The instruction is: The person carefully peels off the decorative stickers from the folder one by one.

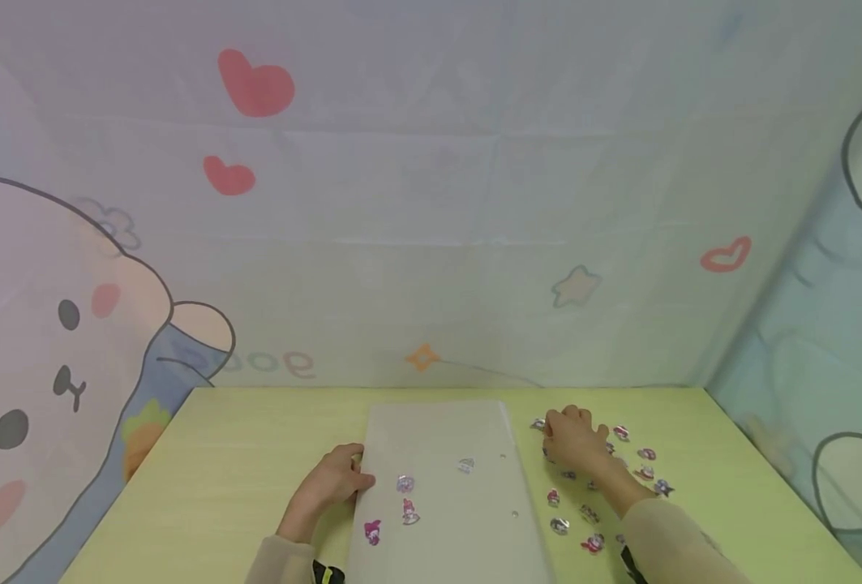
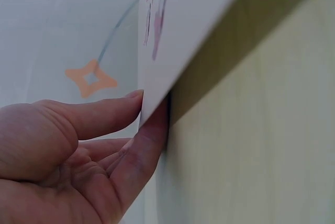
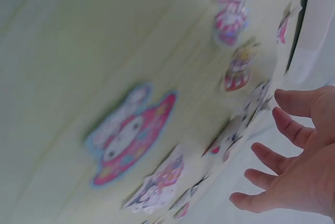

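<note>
A large white sheet [image 1: 445,454] lies on the table with several small cartoon stickers on it, among them a pink-and-purple one [image 1: 372,532] and a pale one [image 1: 465,465]. My left hand [image 1: 336,478] pinches the sheet's left edge; in the left wrist view the thumb [image 2: 112,116] is on its face and a finger goes beneath, the edge raised off the table. To the right, my right hand [image 1: 575,438] hovers low over scattered cartoon stickers [image 1: 593,543]. In the right wrist view its fingers [image 3: 272,158] are spread and loosely bent, with nothing visible between them.
The loose stickers, such as a pink rabbit-like one [image 3: 131,137], spread over the right side of the pale yellow table [image 1: 233,454]. A printed cloth backdrop [image 1: 401,195] rises behind the table's far edge and along both sides.
</note>
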The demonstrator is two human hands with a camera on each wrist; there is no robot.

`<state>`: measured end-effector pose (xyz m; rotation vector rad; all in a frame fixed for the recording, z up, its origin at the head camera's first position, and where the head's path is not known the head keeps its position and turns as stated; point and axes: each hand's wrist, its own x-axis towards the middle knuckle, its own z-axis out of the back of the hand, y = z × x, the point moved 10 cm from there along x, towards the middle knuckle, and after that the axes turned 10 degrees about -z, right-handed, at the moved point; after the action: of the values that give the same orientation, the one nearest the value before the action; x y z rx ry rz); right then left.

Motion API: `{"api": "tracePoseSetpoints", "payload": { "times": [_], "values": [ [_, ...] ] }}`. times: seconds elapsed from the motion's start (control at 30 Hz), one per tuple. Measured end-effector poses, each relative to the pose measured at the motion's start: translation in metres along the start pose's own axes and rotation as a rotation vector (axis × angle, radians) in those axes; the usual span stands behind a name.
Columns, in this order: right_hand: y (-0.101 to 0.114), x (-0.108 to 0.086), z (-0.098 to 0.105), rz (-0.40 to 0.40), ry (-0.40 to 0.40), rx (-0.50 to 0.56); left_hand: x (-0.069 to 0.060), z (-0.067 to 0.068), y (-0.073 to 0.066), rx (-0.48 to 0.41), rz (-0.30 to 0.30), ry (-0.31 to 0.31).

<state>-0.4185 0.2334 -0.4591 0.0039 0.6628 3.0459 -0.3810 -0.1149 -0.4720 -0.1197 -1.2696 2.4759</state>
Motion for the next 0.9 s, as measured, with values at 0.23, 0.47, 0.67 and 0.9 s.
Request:
{"api": "tracePoseSetpoints", "payload": {
  "times": [0.23, 0.47, 0.67, 0.9],
  "values": [
    [0.034, -0.004, -0.004, 0.040, -0.054, -0.014, -0.002, 0.001, 0.001, -0.008, -0.004, -0.003],
    [0.071, -0.012, -0.011, 0.086, -0.087, -0.054, -0.002, 0.001, 0.000, -0.009, -0.003, -0.008],
    [0.095, -0.021, -0.015, 0.140, -0.105, -0.053, -0.001, 0.000, 0.000, -0.010, -0.005, -0.002],
    [0.106, -0.023, -0.021, 0.150, -0.084, -0.023, -0.001, 0.001, 0.000, -0.002, -0.006, -0.007]
  ]
}}
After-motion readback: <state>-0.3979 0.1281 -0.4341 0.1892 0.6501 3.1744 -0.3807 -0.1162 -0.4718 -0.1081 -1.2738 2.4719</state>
